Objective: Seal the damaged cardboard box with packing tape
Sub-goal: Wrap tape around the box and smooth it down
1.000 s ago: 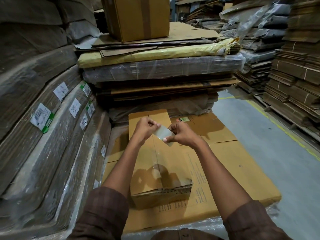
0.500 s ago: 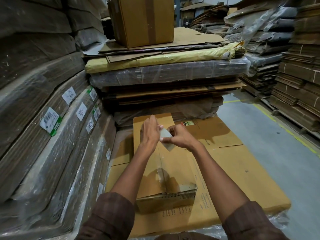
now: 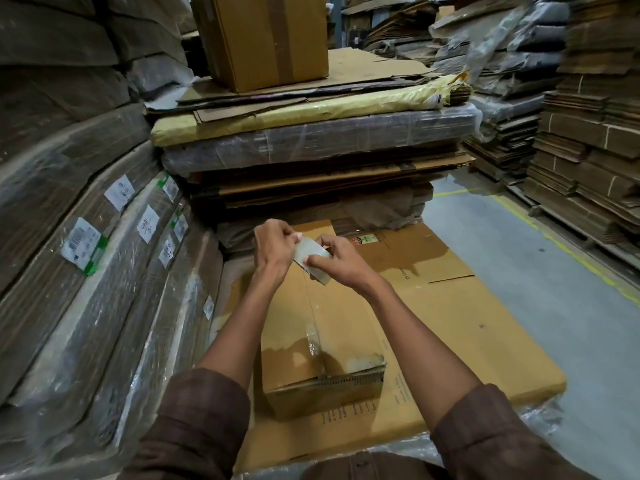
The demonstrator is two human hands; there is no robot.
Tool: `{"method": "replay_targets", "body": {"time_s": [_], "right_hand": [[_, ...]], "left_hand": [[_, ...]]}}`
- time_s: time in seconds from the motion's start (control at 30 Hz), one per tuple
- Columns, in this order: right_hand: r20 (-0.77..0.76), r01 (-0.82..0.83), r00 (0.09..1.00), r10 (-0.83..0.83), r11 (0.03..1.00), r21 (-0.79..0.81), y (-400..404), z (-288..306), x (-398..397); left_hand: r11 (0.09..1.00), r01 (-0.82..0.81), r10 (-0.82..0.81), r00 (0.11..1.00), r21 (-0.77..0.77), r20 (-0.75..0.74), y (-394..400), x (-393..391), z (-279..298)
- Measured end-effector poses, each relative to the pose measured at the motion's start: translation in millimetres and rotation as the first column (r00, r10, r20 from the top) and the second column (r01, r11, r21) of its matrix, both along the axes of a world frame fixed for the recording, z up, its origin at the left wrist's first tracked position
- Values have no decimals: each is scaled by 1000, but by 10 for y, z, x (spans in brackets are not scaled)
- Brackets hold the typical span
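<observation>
A long brown cardboard box lies lengthwise in front of me on a flat cardboard sheet. Its near end is torn, with ragged corrugated edges. A strip of clear packing tape runs along the top of the box up to my hands. Above the far part of the box my right hand grips a roll of clear tape. My left hand pinches the roll's upper left edge with its fingertips.
Wrapped bundles of flat cardboard with white labels rise close on the left. A tall stack of sheets stands right behind the box, with a taped carton on top. Grey floor with a yellow line and more stacks lie to the right.
Both hands stayed together on the tape roll above the box. The left fingers shifted on the roll's edge, and the roll turned a little in the right hand.
</observation>
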State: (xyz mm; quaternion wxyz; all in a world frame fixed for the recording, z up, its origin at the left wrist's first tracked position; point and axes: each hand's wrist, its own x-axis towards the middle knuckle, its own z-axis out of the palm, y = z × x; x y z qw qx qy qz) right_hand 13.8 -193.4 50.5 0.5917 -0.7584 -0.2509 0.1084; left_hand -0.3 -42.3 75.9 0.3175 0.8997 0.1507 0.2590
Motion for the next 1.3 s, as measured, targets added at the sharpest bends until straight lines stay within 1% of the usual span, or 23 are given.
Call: {"method": "replay_targets", "body": {"time_s": [0.07, 0.2, 0.27, 0.3, 0.37, 0.4, 0.47, 0.53, 0.57, 0.63, 0.7, 0.73, 0.77, 0.8, 0.87, 0.93, 1.0, 1.1, 1.2, 1.23, 1.3], "right_hand": [[-17, 26, 1000, -26, 1000, -7, -6, -70, -7], [-17, 94, 995, -96, 992, -83, -67, -279, 13], [-3, 135, 990, -138, 973, -188, -78, -386, 32], [14, 164, 986, -166, 950, -266, -81, -424, 48], [68, 242, 969, -236, 873, -423, -81, -479, 87], [78, 275, 960, -271, 841, -465, -87, -498, 106], [47, 268, 958, -284, 823, -501, -107, -519, 129], [5, 174, 980, -198, 846, -504, -158, -506, 115], [-28, 115, 989, -146, 873, -475, -187, -488, 83], [-127, 26, 990, -67, 953, -303, -249, -440, 2], [-185, 24, 982, -49, 991, -133, -290, -376, -63], [-183, 32, 982, -52, 994, -107, -302, -344, -80], [-167, 38, 984, -58, 992, -123, -302, -316, -84], [-138, 41, 988, -66, 984, -176, -298, -290, -85], [-79, 68, 992, -100, 941, -330, -292, -308, -64], [-24, 133, 986, -165, 866, -481, -296, -361, -63], [2, 172, 978, -208, 800, -575, -332, -425, -89], [15, 186, 972, -235, 727, -660, -428, -516, -170], [27, 193, 969, -245, 689, -699, -501, -574, -273], [29, 193, 969, -246, 677, -710, -531, -585, -305], [21, 180, 969, -247, 643, -744, -632, -596, -367]], "left_hand": [[1000, -10, 10, 1000, -1, 19, -10, -15, -6], [1000, -6, 7, 999, -19, 36, -9, -64, 8], [1000, -3, 4, 1000, -15, 26, -5, -83, -10], [1000, 0, 0, 1000, -17, 22, -10, -93, -22], [1000, 18, -18, 1000, -11, 10, -37, -110, -62], [1000, 26, -26, 1000, -9, -1, -60, -121, -86], [999, 18, -19, 1000, -26, -24, -101, -142, -125], [998, -20, 18, 999, -60, -39, -62, -144, -151], [996, -41, 37, 998, -85, -48, -12, -144, -162], [988, -74, 65, 995, -132, -72, 119, -156, -189], [980, -95, 80, 993, -178, -86, 239, -189, -242], [975, -98, 82, 993, -200, -87, 278, -211, -271], [971, -95, 78, 993, -220, -84, 297, -240, -297], [967, -90, 73, 994, -236, -81, 292, -269, -312], [965, -74, 55, 995, -250, -84, 211, -325, -330], [968, -52, 28, 995, -246, -99, 73, -374, -356], [969, -27, -2, 993, -247, -117, -25, -406, -416], [963, -19, -17, 992, -269, -129, -26, -423, -503], [963, 23, -70, 983, -269, -167, 21, -451, -565], [958, 36, -96, 976, -286, -197, 36, -460, -591], [931, 46, -166, 937, -363, -307, 66, -503, -654]]}}
